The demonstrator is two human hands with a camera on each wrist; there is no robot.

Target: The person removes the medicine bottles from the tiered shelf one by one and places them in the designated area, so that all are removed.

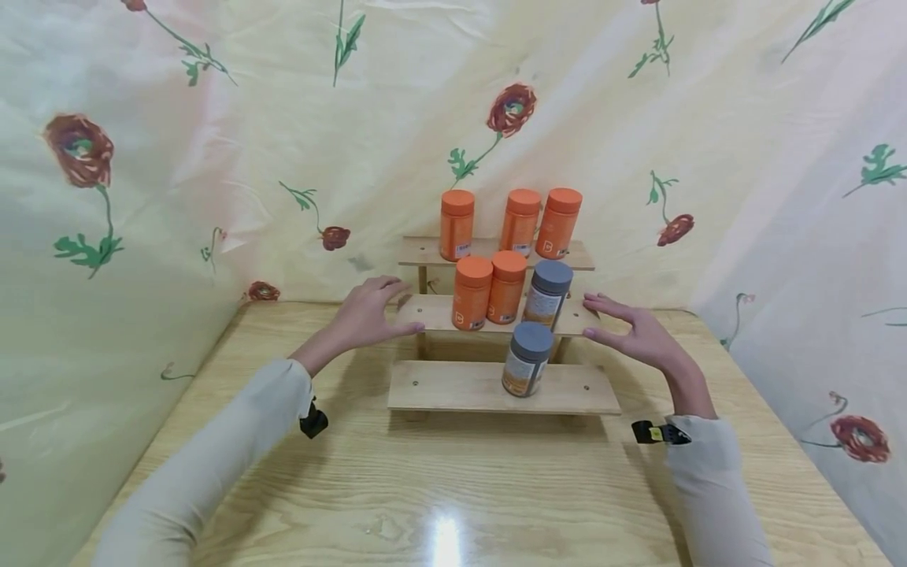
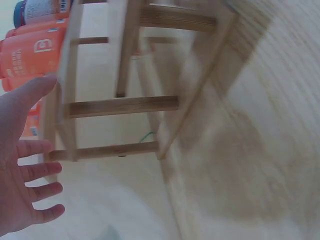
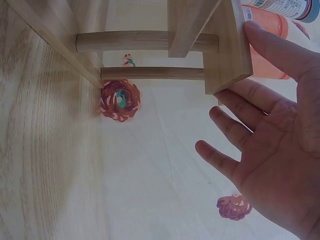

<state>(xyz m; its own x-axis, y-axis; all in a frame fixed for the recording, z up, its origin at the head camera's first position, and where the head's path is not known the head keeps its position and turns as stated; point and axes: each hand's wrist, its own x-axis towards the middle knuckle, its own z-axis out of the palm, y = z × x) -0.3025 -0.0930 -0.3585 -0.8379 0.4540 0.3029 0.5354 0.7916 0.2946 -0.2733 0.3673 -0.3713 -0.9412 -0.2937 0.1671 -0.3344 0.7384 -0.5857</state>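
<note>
Sleeved arms reach over the tabletop (image 1: pixel 453 488) to a three-step wooden rack (image 1: pixel 496 315) — left hand (image 1: pixel 364 315) and right hand (image 1: pixel 634 331), fingers spread, holding nothing, flank its middle step, thumbs touching its ends — jars (image 1: pixel 489 291) standing between.

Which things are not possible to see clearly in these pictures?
- Jar labels: too small to read, head view.
- Left hand: cut off by the edge and blurred, left wrist view; contact with the middle shelf is unsure.
- Grey-lid jar: cut by the top edge, right wrist view.
- Right hand: thumb near the shelf end, contact unclear.
</note>
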